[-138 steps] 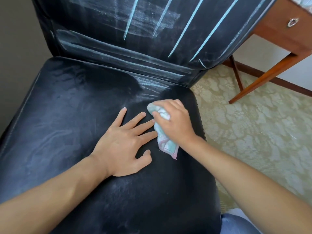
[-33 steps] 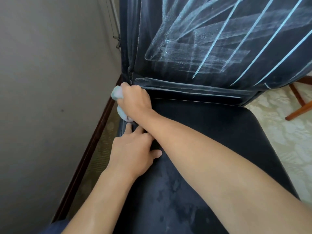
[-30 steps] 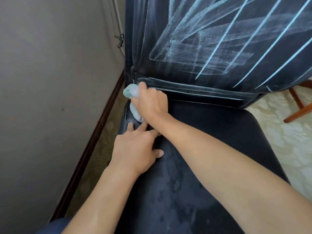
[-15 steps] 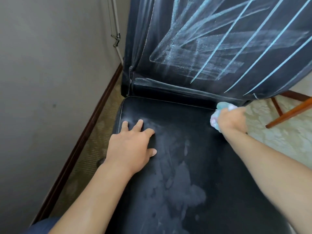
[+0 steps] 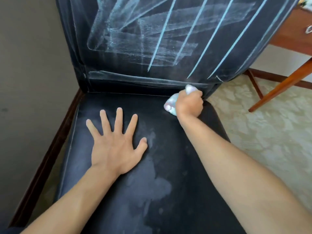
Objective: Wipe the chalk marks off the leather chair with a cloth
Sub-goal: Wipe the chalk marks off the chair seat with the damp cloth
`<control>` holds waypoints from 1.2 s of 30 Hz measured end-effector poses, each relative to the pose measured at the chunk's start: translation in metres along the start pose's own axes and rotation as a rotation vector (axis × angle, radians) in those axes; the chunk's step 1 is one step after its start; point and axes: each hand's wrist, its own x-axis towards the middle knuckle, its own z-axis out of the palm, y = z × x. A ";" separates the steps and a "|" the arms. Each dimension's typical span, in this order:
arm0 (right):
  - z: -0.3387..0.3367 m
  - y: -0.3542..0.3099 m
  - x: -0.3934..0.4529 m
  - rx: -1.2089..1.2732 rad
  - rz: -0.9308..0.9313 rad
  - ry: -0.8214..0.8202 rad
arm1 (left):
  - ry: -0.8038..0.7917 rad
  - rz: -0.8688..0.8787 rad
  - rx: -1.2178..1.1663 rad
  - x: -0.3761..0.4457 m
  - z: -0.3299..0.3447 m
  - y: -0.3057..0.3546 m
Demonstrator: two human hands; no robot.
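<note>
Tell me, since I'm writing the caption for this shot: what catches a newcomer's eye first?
First the pale blue chalk lines slanting across the black leather chair's backrest, over a smeared chalk patch. Next the spread left hand pressed flat on the dusty seat, and the right hand gripping a crumpled pastel cloth at the seat's back right corner.

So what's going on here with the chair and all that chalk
A person is wiping a black leather chair. The right hand grips a bunched cloth at the seat's back right corner, while the left hand rests flat, fingers spread, on the seat. Chalk lines and smears cover the backrest.
</note>
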 end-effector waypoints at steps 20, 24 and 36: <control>-0.067 0.033 0.070 0.329 0.073 0.177 | 0.078 -0.008 0.000 0.006 0.008 -0.003; -0.052 0.002 0.040 0.426 0.112 0.049 | 0.073 -0.012 -0.014 0.004 0.006 -0.002; 0.047 -0.116 -0.135 0.396 -0.189 -0.387 | 0.076 0.033 -0.094 0.004 0.003 -0.006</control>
